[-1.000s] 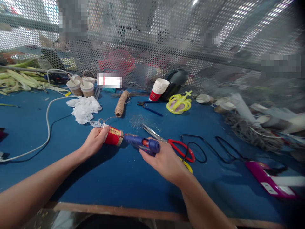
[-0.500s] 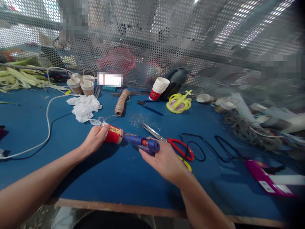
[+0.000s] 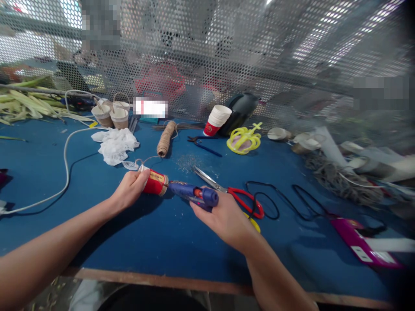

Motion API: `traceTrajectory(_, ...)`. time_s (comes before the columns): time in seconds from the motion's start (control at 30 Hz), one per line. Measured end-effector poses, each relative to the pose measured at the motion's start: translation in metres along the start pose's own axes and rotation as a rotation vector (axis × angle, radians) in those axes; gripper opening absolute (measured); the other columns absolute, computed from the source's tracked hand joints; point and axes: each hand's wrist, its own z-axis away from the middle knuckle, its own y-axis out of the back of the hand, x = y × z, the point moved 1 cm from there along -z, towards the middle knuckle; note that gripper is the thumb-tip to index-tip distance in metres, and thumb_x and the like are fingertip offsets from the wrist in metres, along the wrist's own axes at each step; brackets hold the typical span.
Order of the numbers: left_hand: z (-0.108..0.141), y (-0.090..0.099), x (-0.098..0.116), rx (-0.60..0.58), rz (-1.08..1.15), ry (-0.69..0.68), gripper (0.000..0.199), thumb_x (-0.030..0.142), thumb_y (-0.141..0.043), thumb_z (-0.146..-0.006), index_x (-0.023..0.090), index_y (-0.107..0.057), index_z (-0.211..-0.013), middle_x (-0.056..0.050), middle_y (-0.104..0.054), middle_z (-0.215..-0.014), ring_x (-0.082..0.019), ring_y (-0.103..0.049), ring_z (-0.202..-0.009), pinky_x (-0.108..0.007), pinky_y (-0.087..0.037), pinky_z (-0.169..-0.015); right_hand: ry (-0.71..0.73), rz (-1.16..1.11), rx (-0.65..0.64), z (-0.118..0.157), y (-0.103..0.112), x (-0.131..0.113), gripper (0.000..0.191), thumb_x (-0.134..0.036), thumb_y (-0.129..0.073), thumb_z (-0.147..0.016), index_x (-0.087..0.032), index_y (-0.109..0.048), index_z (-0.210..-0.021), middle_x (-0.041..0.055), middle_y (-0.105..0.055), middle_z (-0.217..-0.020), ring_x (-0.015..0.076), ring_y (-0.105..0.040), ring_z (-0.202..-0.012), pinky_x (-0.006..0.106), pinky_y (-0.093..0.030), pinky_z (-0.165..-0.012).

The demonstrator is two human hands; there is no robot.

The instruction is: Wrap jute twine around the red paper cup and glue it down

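My left hand (image 3: pixel 131 188) is closed on a red paper cup (image 3: pixel 155 182), which lies on its side with one end toward the right. My right hand (image 3: pixel 227 218) wraps round a blue glue gun (image 3: pixel 191 192); its nozzle is at the cup's right end, and whether they touch I cannot tell. Twine runs from the cup up to a brown twine roll (image 3: pixel 166 139). Beyond my right hand lie scissors (image 3: pixel 244 201) with red handles, partly hidden by it.
Around the blue table (image 3: pixel 136 246) are a white cloth (image 3: pixel 115 144), twine-wrapped cups (image 3: pixel 119 115), blue pliers (image 3: pixel 207 147), stacked paper cups (image 3: pixel 218 119), a yellow crown-shaped piece (image 3: pixel 243 140), a black cable (image 3: pixel 279 185) and a purple power strip (image 3: pixel 356 242). Mesh stands behind.
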Motion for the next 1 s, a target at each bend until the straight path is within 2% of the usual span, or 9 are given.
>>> traceTrajectory(0.4,0.005,0.0,0.005,0.011,-0.123,-0.055,0.042,0.049,-0.038,-0.073,0.015,-0.047,-0.049,0.004,-0.032,-0.042,-0.009,-0.026,-0.043,-0.023,-0.02,-0.042,-0.012,0.002,0.072,-0.004,0.002,-0.004,0.007,-0.024,-0.052,-0.073,-0.017,-0.054,-0.07,0.0012,-0.06,-0.064,0.0139,-0.052,-0.057,0.025,-0.04,-0.052)
traceTrajectory(0.63,0.007,0.0,0.007,0.001,-0.162,-0.081,0.041,0.049,-0.037,-0.073,0.018,-0.039,-0.045,0.004,-0.03,-0.044,-0.009,-0.024,-0.044,-0.024,-0.019,-0.043,-0.022,0.005,0.098,-0.007,0.001,-0.005,0.007,-0.024,-0.053,-0.072,-0.018,-0.054,-0.07,0.0013,-0.06,-0.062,0.0143,-0.053,-0.057,0.025,-0.041,-0.051)
traceTrajectory(0.8,0.008,0.0,0.008,0.029,-0.253,-0.127,0.042,0.048,-0.034,-0.074,0.021,-0.026,-0.042,0.004,-0.023,-0.044,-0.008,-0.02,-0.043,-0.024,-0.016,-0.042,-0.051,-0.013,0.074,-0.009,0.0,-0.007,0.008,-0.025,-0.053,-0.073,-0.017,-0.054,-0.069,0.0006,-0.058,-0.059,0.0128,-0.05,-0.053,0.024,-0.041,-0.052)
traceTrajectory(1.0,0.009,-0.001,0.011,0.024,-0.273,-0.13,0.041,0.047,-0.033,-0.074,0.021,-0.025,-0.043,0.004,-0.023,-0.044,-0.008,-0.02,-0.043,-0.023,-0.017,-0.041,-0.061,-0.028,0.043,-0.011,0.002,-0.007,0.011,-0.026,-0.052,-0.073,-0.017,-0.052,-0.067,-0.0003,-0.055,-0.056,0.0115,-0.046,-0.051,0.023,-0.039,-0.049)
